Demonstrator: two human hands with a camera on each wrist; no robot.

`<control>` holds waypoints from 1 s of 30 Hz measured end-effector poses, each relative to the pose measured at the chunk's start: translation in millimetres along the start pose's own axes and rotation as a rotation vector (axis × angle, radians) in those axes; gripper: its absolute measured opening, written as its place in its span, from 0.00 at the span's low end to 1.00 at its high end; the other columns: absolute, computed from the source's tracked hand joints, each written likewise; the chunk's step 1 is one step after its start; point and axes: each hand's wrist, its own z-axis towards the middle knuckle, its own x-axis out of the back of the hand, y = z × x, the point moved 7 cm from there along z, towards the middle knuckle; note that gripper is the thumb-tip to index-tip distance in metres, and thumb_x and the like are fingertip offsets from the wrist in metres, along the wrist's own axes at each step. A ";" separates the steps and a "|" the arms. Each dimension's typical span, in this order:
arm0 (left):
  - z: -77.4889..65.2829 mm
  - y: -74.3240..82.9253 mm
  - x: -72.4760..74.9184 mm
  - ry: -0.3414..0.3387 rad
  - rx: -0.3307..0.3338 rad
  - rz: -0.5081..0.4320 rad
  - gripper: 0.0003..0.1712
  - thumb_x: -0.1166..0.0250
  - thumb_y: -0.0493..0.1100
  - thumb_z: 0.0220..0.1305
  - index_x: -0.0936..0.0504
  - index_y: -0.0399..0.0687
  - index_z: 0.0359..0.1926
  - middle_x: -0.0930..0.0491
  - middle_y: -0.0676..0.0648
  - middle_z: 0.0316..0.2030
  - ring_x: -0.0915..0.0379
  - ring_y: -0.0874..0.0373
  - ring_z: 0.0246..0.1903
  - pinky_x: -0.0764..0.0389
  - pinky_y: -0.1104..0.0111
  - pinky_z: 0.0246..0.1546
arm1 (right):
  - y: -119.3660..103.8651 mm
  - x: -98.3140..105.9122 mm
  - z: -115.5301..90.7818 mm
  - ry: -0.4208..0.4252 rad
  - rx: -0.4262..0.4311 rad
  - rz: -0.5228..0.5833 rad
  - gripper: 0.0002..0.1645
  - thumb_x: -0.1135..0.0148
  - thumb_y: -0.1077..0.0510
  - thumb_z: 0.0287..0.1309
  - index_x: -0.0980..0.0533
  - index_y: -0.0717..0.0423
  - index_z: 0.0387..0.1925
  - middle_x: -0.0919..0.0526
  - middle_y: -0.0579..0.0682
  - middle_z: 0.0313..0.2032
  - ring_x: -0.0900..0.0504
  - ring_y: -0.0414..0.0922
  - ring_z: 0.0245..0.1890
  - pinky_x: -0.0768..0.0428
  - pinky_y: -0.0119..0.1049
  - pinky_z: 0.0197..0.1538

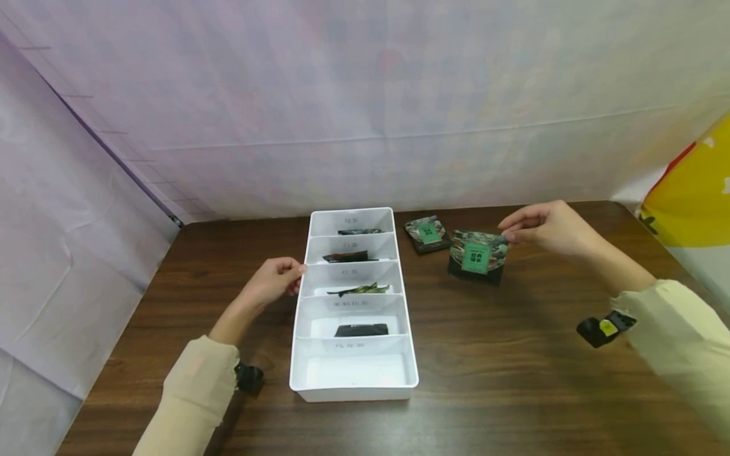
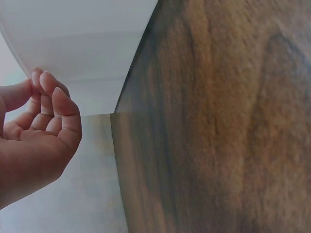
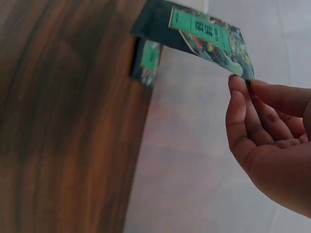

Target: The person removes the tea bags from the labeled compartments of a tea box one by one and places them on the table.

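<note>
My right hand [image 1: 544,231] pinches a dark tea sachet [image 1: 478,258] by one upper corner, between thumb and fingertips. The sachet has a green label with dark characters and a landscape print; in the right wrist view it hangs tilted from the fingertips [image 3: 237,83]. A similar sachet [image 1: 428,234] lies on the table just left of it. My left hand [image 1: 270,278] pinches the left rim of a white divided tray [image 1: 356,394], with its other fingers curled. In the left wrist view the tray wall [image 2: 102,92] rises behind that hand [image 2: 43,121].
The tray has a row of labelled compartments. From the far end, they hold a patterned sachet [image 1: 360,232], a dark reddish sachet [image 1: 346,256], a green sachet [image 1: 362,289] and a black sachet [image 1: 361,330]. A white curtain [image 1: 353,114] hangs behind the brown table [image 1: 490,380].
</note>
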 end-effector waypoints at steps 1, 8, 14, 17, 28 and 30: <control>0.1 -0.3 -0.1 -0.001 0.000 0.004 0.12 0.47 0.35 0.66 0.29 0.29 0.29 0.31 0.49 0.19 0.32 0.61 0.20 0.27 0.70 0.25 | 5.0 0.6 0.1 -0.009 -0.003 -0.002 0.15 0.43 0.60 0.60 0.25 0.64 0.47 0.17 0.53 0.36 0.18 0.40 0.32 0.22 0.35 0.35; 0.5 -1.7 -0.4 0.004 0.009 0.007 0.12 0.47 0.36 0.67 0.29 0.29 0.29 0.31 0.49 0.19 0.32 0.61 0.20 0.27 0.70 0.25 | 36.6 2.8 1.2 -0.041 -0.034 -0.026 0.17 0.42 0.58 0.59 0.25 0.67 0.46 0.16 0.53 0.34 0.18 0.45 0.32 0.22 0.39 0.38; 0.0 -0.1 0.0 0.000 0.000 -0.002 0.12 0.47 0.36 0.66 0.29 0.29 0.29 0.31 0.49 0.19 0.32 0.61 0.20 0.27 0.70 0.25 | 57.9 0.9 3.2 -0.059 -0.056 -0.036 0.17 0.43 0.60 0.59 0.26 0.69 0.46 0.16 0.53 0.32 0.18 0.48 0.32 0.23 0.39 0.36; -0.4 0.2 -0.1 -0.001 0.001 -0.004 0.12 0.47 0.36 0.66 0.29 0.29 0.29 0.31 0.49 0.19 0.32 0.61 0.20 0.27 0.70 0.24 | 65.7 -1.8 5.9 -0.060 -0.052 -0.021 0.16 0.43 0.62 0.59 0.26 0.71 0.46 0.17 0.55 0.32 0.18 0.48 0.31 0.22 0.40 0.34; 0.5 -1.0 -0.2 -0.004 0.001 -0.020 0.12 0.47 0.35 0.66 0.29 0.28 0.29 0.30 0.48 0.19 0.32 0.61 0.20 0.27 0.70 0.25 | 88.3 -15.0 16.9 -0.054 -0.044 0.003 0.14 0.47 0.68 0.59 0.28 0.75 0.45 0.18 0.61 0.35 0.18 0.50 0.32 0.20 0.42 0.35; 0.7 -1.4 0.1 -0.005 0.002 -0.022 0.12 0.47 0.35 0.66 0.29 0.28 0.29 0.30 0.48 0.19 0.32 0.61 0.20 0.27 0.70 0.25 | 91.2 -16.5 18.3 -0.046 -0.048 0.005 0.13 0.47 0.69 0.59 0.28 0.75 0.45 0.18 0.61 0.35 0.18 0.50 0.32 0.20 0.42 0.34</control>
